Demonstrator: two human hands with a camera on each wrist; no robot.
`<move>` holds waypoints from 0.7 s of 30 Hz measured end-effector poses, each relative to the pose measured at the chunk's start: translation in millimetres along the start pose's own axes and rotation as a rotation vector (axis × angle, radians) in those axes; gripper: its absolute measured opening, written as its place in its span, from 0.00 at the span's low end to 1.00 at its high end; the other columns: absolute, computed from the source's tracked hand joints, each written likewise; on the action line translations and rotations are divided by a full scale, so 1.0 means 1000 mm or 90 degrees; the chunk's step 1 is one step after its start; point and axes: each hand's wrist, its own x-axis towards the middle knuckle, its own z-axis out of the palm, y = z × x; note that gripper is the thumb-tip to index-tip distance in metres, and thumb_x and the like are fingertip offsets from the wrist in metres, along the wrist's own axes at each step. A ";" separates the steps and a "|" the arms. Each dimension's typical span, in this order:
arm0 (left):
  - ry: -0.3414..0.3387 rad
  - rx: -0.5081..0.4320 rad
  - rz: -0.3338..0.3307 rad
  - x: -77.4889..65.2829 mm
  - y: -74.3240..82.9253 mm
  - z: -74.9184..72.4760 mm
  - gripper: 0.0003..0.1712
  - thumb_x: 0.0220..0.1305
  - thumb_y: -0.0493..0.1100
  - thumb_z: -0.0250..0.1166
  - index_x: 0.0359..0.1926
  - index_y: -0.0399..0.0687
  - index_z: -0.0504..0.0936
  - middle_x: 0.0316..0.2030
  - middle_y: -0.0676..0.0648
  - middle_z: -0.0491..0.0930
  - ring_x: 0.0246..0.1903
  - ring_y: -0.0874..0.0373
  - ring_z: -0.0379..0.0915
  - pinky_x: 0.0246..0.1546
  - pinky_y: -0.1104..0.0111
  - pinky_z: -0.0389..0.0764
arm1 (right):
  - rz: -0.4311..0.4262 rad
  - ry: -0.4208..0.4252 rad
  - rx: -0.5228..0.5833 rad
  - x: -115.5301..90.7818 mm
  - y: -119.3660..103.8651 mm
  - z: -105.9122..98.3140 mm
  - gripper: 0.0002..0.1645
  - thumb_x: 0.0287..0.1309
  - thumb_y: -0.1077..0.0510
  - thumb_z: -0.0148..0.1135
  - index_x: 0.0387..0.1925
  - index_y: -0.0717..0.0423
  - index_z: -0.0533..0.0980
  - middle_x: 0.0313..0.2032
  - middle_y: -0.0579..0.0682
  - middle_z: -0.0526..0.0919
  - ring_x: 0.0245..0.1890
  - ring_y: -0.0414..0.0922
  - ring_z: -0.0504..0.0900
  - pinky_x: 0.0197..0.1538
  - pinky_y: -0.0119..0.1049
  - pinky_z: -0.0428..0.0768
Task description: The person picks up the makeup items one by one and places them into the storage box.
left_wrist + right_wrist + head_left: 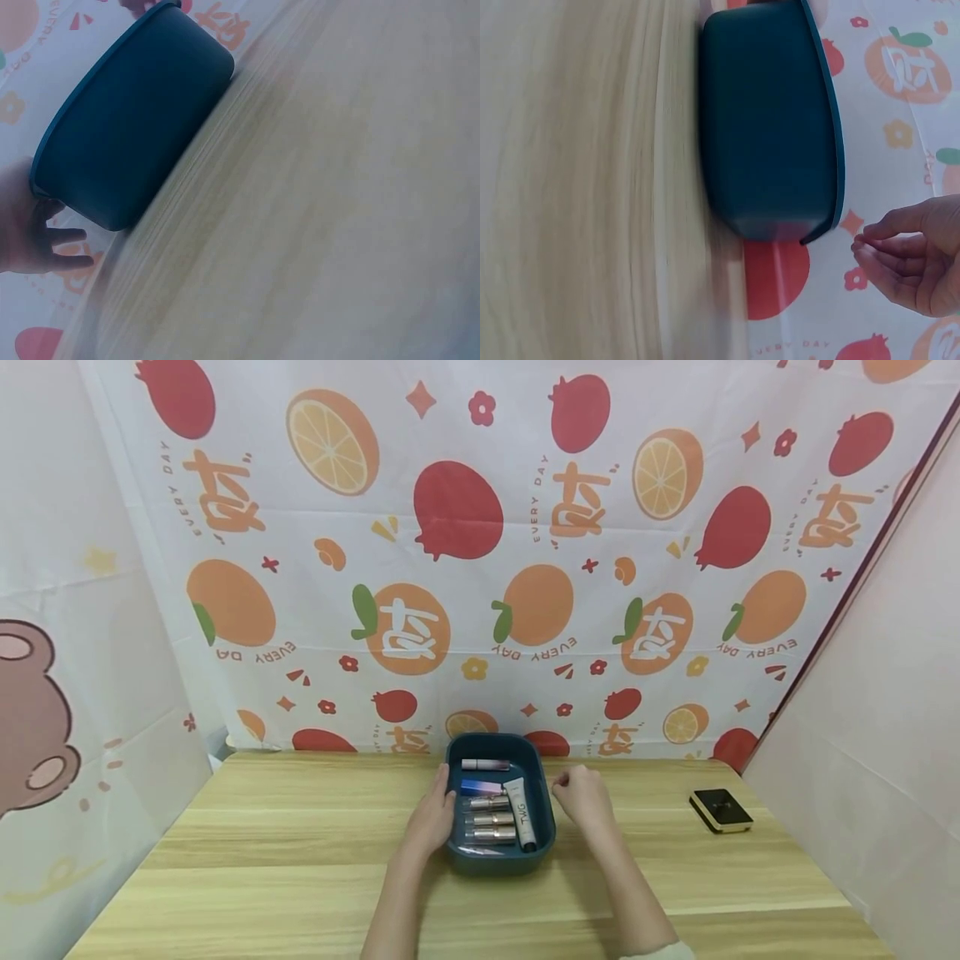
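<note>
A dark teal bin [501,865] stands on the table between both hands. Inside lie a pinkish lip gloss tube [485,765], a blue-to-pink stick [480,787], several lipsticks with clear and gold parts [491,819] and a white squeeze tube [519,810] with a black cap. My left hand [432,814] rests at the bin's left side; its straight, spread fingers [69,235] show in the left wrist view. Just right of the bin, my right hand [584,795] has its thumb and fingertips together, with nothing visible between them [915,259].
A square black compact with a gold edge [722,811] sits toward the right of the wooden table [300,835]. A white cloth with printed fruit [465,693] hangs right behind the table's back edge. Further cloth walls stand on the left and right.
</note>
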 end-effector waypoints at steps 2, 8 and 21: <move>-0.003 0.000 -0.003 0.001 0.000 -0.001 0.29 0.71 0.38 0.41 0.70 0.37 0.47 0.68 0.37 0.46 0.66 0.42 0.43 0.63 0.51 0.48 | -0.006 0.009 0.002 0.001 0.004 -0.001 0.05 0.49 0.65 0.61 0.22 0.60 0.80 0.19 0.49 0.78 0.20 0.44 0.73 0.25 0.36 0.76; -0.006 -0.001 -0.003 0.001 -0.001 0.000 0.29 0.71 0.38 0.41 0.70 0.37 0.47 0.68 0.37 0.46 0.66 0.42 0.43 0.63 0.51 0.48 | -0.012 0.026 0.013 0.001 0.014 -0.005 0.04 0.50 0.64 0.62 0.24 0.61 0.81 0.21 0.49 0.80 0.21 0.44 0.75 0.27 0.38 0.77; 0.000 -0.002 0.007 0.001 -0.002 0.000 0.29 0.70 0.38 0.41 0.69 0.36 0.48 0.68 0.37 0.46 0.66 0.42 0.43 0.63 0.52 0.48 | 0.000 0.035 0.015 0.002 0.034 -0.017 0.05 0.50 0.63 0.61 0.26 0.60 0.81 0.23 0.49 0.80 0.24 0.44 0.76 0.30 0.40 0.76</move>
